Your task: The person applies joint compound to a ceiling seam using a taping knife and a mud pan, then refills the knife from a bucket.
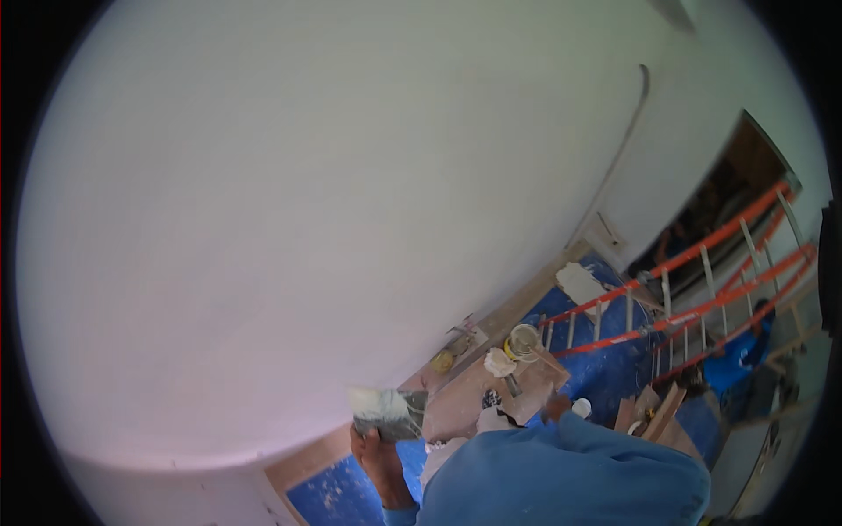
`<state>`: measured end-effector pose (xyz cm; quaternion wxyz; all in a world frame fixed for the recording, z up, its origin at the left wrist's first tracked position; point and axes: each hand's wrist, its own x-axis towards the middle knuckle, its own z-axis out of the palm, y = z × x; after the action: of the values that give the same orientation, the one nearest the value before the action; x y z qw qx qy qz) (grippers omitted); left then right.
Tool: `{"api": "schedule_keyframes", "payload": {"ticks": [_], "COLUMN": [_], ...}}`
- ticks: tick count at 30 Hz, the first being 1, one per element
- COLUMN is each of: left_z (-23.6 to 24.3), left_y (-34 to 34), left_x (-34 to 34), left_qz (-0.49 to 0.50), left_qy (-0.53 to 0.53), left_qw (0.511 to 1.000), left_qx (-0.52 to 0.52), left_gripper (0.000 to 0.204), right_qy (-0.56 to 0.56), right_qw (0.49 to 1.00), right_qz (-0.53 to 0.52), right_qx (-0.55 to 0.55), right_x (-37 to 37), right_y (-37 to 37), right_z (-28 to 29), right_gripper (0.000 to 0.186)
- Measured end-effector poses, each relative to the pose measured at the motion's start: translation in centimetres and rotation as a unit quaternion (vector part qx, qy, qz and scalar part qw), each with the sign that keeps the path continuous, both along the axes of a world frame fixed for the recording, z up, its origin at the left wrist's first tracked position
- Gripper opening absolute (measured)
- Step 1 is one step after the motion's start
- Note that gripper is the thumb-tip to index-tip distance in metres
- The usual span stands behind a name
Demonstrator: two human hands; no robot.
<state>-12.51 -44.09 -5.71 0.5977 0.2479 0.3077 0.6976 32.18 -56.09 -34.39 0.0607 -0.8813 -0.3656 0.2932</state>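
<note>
My left hand [375, 456] is closed round the lower edge of a flat, rectangular grey plate [403, 425] smeared with white plaster. I hold it up close to the white wall [289, 245], at the wall's lower part. Low beside my body is my right hand [556, 408], small and dim, its fingers not clear. A small round white thing [581, 408] shows just beside it; I cannot tell whether they touch. Beyond that hand, a plaster-covered tool [501, 363] with a dark handle lies near a bucket [524, 340] with whitish contents.
An orange stepladder [684, 254] leans across the right side, near a dark doorway [737, 188]. Blue sheeting [614, 373] covers the floor, with a plaster-smeared board [581, 285] on it. Loose wood pieces [662, 412] lie at right. A person in blue [737, 359] is behind the ladder.
</note>
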Motion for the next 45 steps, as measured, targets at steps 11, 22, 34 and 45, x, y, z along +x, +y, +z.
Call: {"api": "schedule_keyframes", "payload": {"ticks": [11,22,34,45], "left_z": [0.4,-1.6,-4.7,-8.0], "left_y": [4.7,9.6,14.0,19.8], "left_x": [18.1,27.9,39.0,39.0], "left_qz": [-0.238,-0.385,-0.565,-0.589], "left_qy": [0.044,0.062,0.090,0.179], "left_qw": [0.969,0.914,0.812,0.783], "left_qx": [-0.048,-0.112,-0.111,-0.092], "left_gripper": [0.039,0.034,0.038,0.035], "right_qy": [0.214,0.401,0.262,-0.074], "right_qw": [0.892,0.712,0.449,0.674], "right_qz": [-0.368,-0.504,-0.773,-0.657], "right_qx": [0.149,0.281,0.365,0.329], "right_x": [6.1,8.5,1.0,4.4], "right_y": [-10.2,-7.6,-13.1,-10.8], "right_z": [-0.2,0.4,-2.7,-2.2], "right_gripper": [0.026,0.027,0.019,0.026]}}
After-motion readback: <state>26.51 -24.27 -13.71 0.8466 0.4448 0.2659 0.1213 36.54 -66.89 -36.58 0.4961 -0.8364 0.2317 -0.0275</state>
